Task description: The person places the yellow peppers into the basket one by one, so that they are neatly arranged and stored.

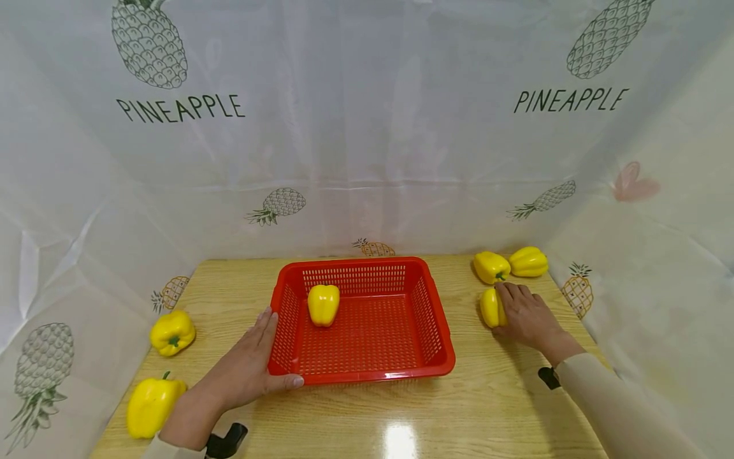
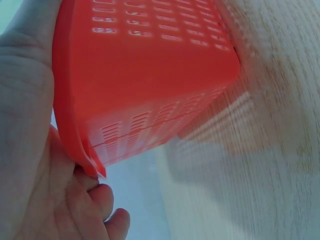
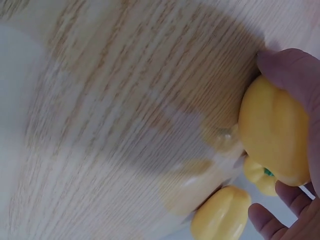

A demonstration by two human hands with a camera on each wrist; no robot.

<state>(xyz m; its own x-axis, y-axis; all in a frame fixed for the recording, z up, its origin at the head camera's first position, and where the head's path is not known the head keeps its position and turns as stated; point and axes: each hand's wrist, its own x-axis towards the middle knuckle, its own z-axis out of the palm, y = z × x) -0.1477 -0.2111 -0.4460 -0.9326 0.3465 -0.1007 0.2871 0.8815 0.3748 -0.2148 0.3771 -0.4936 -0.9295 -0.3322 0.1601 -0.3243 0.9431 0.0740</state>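
My left hand rests against the near left corner of a red plastic basket, fingers along its left side and thumb at the front rim. In the left wrist view, the fingers lie beside the rim of the basket. Inside the basket is one yellow bell pepper. On the right side of the table, my right hand grips another yellow bell pepper. The right wrist view shows thumb and fingers on opposite sides of this pepper, low over the wood.
Two yellow bell peppers, one nearer the basket and one farther right, lie behind my right hand. At the left edge lie another pepper and a bigger-looking pepper. A pineapple-printed sheet surrounds the wooden table.
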